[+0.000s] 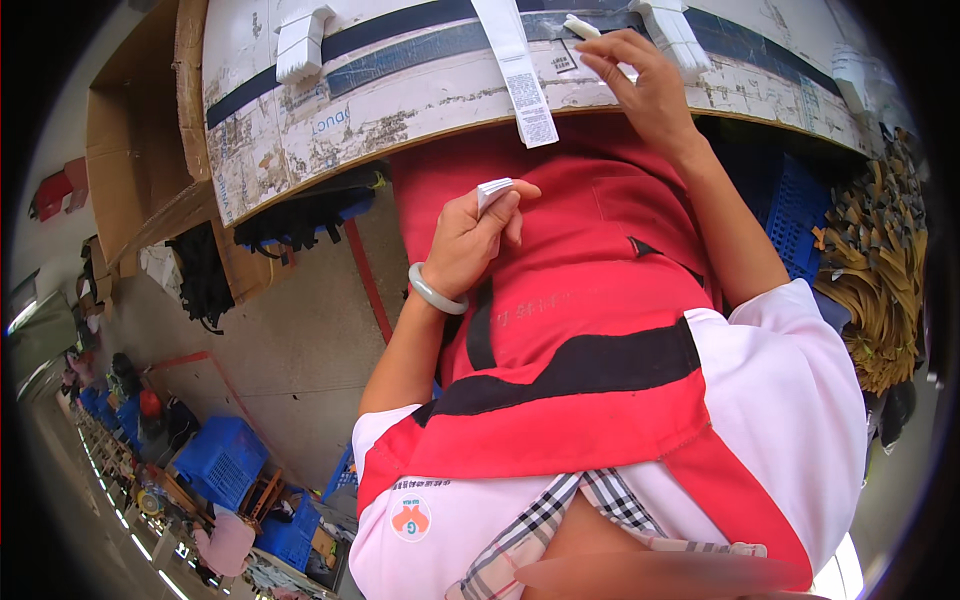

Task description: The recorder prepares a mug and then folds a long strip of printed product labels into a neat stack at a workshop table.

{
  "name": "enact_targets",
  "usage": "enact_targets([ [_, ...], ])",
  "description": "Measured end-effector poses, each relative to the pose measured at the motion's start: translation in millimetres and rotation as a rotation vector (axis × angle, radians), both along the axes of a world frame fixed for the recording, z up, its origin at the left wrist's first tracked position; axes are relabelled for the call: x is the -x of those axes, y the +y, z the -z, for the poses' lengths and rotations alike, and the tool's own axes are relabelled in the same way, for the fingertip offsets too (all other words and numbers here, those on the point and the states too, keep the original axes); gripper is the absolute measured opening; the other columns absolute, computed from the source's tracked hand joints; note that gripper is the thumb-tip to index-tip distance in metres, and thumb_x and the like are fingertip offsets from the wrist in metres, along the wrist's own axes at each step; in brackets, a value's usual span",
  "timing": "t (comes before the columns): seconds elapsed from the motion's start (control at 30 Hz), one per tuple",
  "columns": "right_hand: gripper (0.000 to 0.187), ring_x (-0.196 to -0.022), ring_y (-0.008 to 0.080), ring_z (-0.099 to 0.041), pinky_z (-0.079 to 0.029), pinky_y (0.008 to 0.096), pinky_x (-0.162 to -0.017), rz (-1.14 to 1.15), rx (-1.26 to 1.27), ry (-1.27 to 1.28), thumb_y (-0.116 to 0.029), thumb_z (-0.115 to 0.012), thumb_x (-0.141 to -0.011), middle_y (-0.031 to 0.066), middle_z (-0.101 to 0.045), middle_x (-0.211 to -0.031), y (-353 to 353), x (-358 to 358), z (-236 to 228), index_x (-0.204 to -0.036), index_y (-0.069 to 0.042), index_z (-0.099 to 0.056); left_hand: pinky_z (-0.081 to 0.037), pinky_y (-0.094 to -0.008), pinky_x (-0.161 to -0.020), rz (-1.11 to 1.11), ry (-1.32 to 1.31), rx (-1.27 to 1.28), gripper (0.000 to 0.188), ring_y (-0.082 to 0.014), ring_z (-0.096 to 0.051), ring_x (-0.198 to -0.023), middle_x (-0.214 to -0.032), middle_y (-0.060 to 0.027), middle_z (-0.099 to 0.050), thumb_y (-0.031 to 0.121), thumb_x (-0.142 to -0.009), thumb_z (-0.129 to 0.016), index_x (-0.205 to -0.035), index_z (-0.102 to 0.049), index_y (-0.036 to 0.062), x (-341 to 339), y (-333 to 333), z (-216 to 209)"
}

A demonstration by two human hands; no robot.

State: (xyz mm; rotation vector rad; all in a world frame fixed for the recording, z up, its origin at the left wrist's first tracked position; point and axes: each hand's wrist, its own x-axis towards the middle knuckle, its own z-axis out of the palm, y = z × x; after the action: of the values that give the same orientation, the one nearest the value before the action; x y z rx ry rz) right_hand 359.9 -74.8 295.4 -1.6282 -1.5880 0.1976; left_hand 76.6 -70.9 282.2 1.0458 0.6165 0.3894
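Left hand (472, 235): closed round a folded stack of white labels (492, 191).
Right hand (648, 88): half-curled over the scuffed white surface (265, 150), fingertips loosely gathered; whether they grip anything cannot be told.
Long white printed strip (523, 88): hanging over the surface's edge, between the hands.
Small off-white stick (580, 27): beyond the right fingertips.

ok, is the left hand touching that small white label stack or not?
Touching. The head view shows it: the left hand is closed around the white label stack, whose upper end sticks out of the grip.
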Motion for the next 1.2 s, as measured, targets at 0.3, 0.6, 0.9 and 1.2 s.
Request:
enact_targets([
  [0.3, 0.024, -0.086, 0.0227, -0.062, -0.049, 0.0327, -0.075, 0.183, 0.095, -0.195, -0.022, -0.072, -0.086, 0.0057, -0.067, -0.095, 24.8, -40.0, 33.4, -0.106, -0.011, -0.074, -0.040, -0.0208, -0.059, -0.111, -0.013, 0.021, 0.028, -0.0053, -0.051, -0.067, -0.076, 0.0003, -0.058, 0.022, -0.103, -0.051, -0.111, -0.066, -0.0012, -15.2, 11.0, 0.4],
  [0.6, 0.024, -0.096, 0.0232, -0.060, -0.049, 0.0330, -0.083, 0.183, -0.029, -0.324, -0.021, -0.071, -0.087, 0.0053, -0.066, -0.103, 30.3, -31.5, 21.1, -0.109, -0.012, -0.073, -0.040, -0.0222, -0.058, -0.152, 0.035, 0.128, 0.029, -0.0076, -0.048, -0.063, -0.069, 0.0016, -0.050, 0.023, -0.103, -0.052, -0.111, -0.064, -0.0023, -19.6, 21.2, -6.4],
  [0.9, 0.020, -0.091, 0.0228, -0.060, -0.049, 0.0334, -0.079, -0.138, -0.050, -0.187, -0.013, -0.074, -0.083, 0.0045, -0.062, -0.099, 50.1, 27.1, 8.7, -0.103, -0.014, -0.075, -0.042, -0.0215, -0.061, -0.264, 0.049, 0.103, 0.023, -0.0065, -0.052, -0.068, -0.072, 0.0017, -0.057, 0.019, -0.098, -0.061, -0.107, -0.069, 0.0000, -31.2, 32.3, -5.4],
  [1.2, 0.012, -0.084, 0.0153, -0.060, -0.049, 0.0278, -0.074, -0.419, 0.091, 0.302, -0.017, -0.072, -0.087, 0.0037, -0.063, -0.094, 24.6, 43.0, -30.6, -0.095, -0.008, -0.075, -0.047, -0.0215, -0.073, -0.478, 0.122, -0.998, 0.020, -0.0072, -0.058, -0.084, -0.090, -0.0029, -0.067, 0.003, -0.086, -0.074, -0.106, -0.071, -0.0004, -43.3, 61.4, -18.9],
])
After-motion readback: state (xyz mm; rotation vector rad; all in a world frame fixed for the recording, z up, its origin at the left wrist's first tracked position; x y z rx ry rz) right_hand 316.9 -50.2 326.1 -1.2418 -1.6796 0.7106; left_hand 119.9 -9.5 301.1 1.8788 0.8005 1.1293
